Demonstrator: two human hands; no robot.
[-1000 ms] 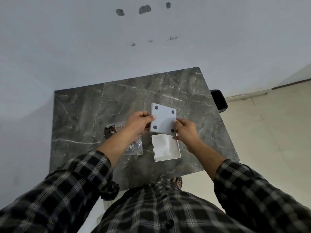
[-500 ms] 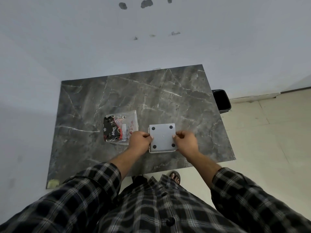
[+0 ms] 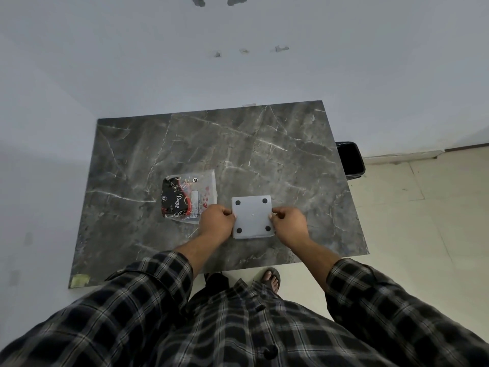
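Observation:
A white square box piece (image 3: 252, 215) with four black round feet facing up lies on the dark marble table (image 3: 264, 154), near its front edge. It covers the white tray part beneath it, of which only a thin rim shows. My left hand (image 3: 215, 225) pinches its left edge with curled fingers. My right hand (image 3: 289, 225) pinches its right edge the same way.
A clear plastic packet (image 3: 185, 201) with a black and red printed item inside lies just left of my left hand. A black bin (image 3: 350, 160) stands on the floor past the table's right edge. A wall runs behind the table.
The white piece with the black feet came down from the air onto the open tray and now lies flat over it. Both hands moved down with it and stay on its edges.

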